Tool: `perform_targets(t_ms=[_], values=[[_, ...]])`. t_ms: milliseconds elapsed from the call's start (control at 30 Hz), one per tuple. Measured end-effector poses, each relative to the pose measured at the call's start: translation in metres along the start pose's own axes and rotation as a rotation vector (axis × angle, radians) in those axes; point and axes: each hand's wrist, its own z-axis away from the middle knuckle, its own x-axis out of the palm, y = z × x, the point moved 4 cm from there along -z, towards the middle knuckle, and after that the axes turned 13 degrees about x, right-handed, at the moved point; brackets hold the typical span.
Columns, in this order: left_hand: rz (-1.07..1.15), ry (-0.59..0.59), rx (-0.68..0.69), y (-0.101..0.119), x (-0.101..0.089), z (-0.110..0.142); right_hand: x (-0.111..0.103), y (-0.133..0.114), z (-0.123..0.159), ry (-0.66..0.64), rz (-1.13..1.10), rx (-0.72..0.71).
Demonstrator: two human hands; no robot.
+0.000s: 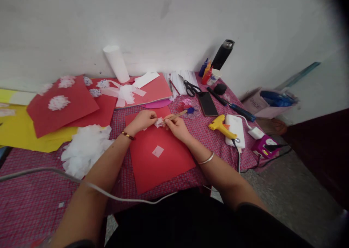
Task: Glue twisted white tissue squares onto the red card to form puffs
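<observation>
white tuft (159, 122) sits between the left hand (145, 120) and right hand (176, 126)

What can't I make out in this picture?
All in the head view:
Stick's lower end: lost between the right hand and paper flower.
Left hand's exact grip: fingertips too small.
White cable's far end: cut off by left edge.
Blue stuff: too blurred to name.

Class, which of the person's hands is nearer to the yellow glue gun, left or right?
Right. The right hand is to the left of the glue gun; the left hand is farther left, beyond the right hand.
</observation>
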Motion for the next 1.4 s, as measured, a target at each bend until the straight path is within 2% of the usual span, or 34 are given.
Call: perform_targets(t_ms=[133,233,333,433,567,1000,1267,1400], values=[[0.102,-0.113,0.034,-0.003,-0.004,0.006,0.003,0.003,0.001,-0.045,0.0,0.044],[0.171,-0.164,0.113,-0.003,-0.003,0.013,0.001,0.005,0.001,-0.04,-0.058,0.099],[0.121,-0.063,0.137,-0.005,0.002,0.013,-0.001,0.006,0.001,-0.03,-0.101,0.125],[0.067,0.04,0.082,-0.008,0.009,0.01,-0.003,0.007,0.001,-0.012,-0.086,0.113],[0.037,0.081,0.014,-0.012,0.012,0.006,-0.002,0.008,0.003,0.006,-0.005,0.049],[0.023,0.062,-0.045,-0.005,0.009,0.004,0.007,0.003,0.002,-0.016,0.373,-0.145],[0.007,0.041,-0.063,-0.006,0.008,0.002,0.009,0.005,0.004,0.048,0.424,-0.204],[0.01,0.04,-0.058,-0.002,0.008,0.004,0.004,0.006,0.003,0.086,0.25,-0.131]])
